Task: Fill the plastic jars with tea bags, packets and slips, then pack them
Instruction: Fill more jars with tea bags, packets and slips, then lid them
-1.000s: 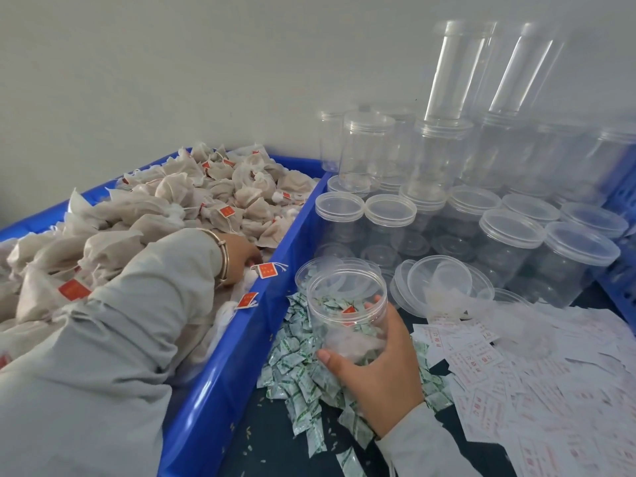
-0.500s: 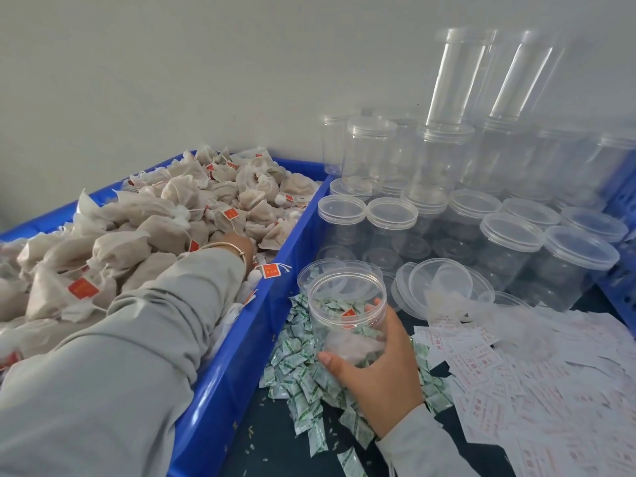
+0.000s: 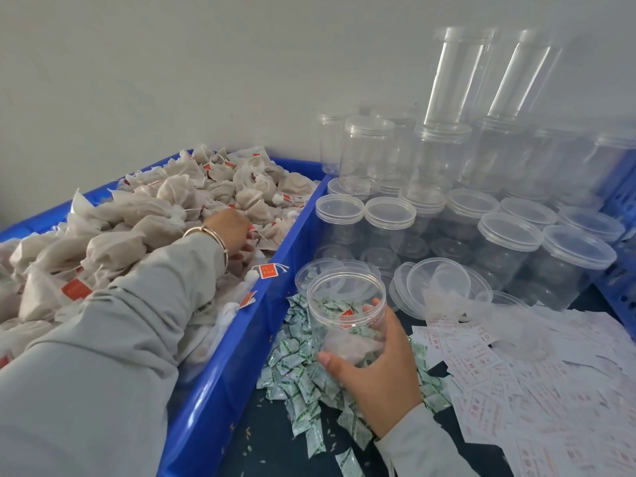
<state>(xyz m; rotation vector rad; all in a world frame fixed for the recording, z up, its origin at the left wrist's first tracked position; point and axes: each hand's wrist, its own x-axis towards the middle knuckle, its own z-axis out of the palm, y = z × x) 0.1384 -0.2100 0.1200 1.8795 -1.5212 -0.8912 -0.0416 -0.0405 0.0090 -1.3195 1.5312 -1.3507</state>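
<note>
The right hand (image 3: 375,370) gripped a clear open jar (image 3: 346,313), thumb and fingers curled round its lower wall; it stood upright, mouth up, over the green-and-white packets (image 3: 296,376) on the counter (image 3: 275,442), a tea bag visible inside. The left hand (image 3: 230,230) reached palm-down into the blue bin (image 3: 220,380), fingers buried among tea bags (image 3: 165,201); its grip couldn't be made out. Paper slips (image 3: 516,390) lay just right.

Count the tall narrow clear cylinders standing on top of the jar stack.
2. The left cylinder stands on the lidded jars at the back; the right cylinder is beside it. More may be beyond the right edge.
</note>
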